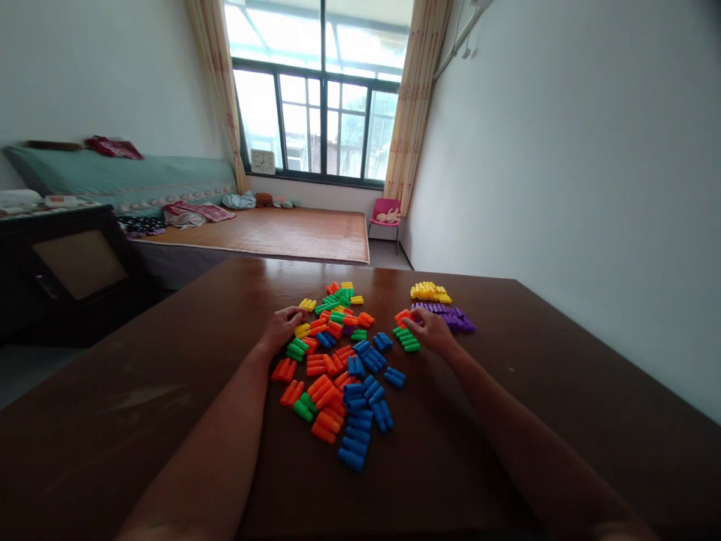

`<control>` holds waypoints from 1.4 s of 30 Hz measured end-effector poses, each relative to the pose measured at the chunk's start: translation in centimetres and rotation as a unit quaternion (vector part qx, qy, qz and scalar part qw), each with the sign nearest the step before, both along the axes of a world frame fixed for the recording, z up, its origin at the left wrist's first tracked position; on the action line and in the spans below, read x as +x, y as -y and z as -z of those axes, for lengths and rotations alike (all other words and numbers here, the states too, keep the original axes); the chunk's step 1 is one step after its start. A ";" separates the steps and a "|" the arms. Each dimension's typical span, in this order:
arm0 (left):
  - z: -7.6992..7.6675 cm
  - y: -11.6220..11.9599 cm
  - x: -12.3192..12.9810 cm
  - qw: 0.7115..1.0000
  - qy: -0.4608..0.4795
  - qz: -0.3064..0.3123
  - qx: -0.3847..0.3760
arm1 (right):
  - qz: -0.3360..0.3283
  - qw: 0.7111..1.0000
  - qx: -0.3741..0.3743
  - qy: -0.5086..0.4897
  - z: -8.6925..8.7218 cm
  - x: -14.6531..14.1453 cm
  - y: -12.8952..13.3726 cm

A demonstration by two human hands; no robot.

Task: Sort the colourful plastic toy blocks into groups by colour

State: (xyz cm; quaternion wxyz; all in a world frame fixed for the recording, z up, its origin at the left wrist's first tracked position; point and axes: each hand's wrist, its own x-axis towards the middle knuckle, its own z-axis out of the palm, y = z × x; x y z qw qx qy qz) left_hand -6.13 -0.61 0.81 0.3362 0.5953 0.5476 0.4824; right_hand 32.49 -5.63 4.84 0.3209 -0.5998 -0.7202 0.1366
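Colourful plastic building blocks, shaped like short joined tubes, lie in a loose pile on the dark brown table (pixel 478 451). My left hand (pixel 280 328) rests at the pile's left side, fingers slightly bent and apart, beside a yellow block (pixel 307 304) and another yellow block (pixel 303 330). On the other side, my right hand (pixel 432 330) pinches an orange block (pixel 402 316) between thumb and fingers. Just below it sits a row of green blocks (pixel 406 340). Purple blocks (pixel 459 320) are grouped behind my right hand, partly covered by it, with yellow blocks (pixel 431 291) in rows beyond.
Blue blocks (pixel 357 432) and orange blocks (pixel 324 425) spread toward the table's near side. Past the far edge stand a bed (pixel 293 229) and a pink chair (pixel 385 207) under a window. A dark cabinet (pixel 67 255) is at left, and a white wall runs along the right.
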 end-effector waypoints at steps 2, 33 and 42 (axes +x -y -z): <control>0.0 -0.1 -0.1 1.000 0.006 -0.002 -0.004 | 0.067 0.996 -0.051 0.000 1.1 4.2 0.5; -2.5 7.3 -1.7 0.982 -0.180 -0.053 0.023 | -0.021 0.984 0.160 0.076 3.3 4.7 3.9; -2.3 3.5 -3.7 0.966 -0.256 0.001 -0.029 | -0.186 0.975 0.038 0.113 2.2 -4.2 9.9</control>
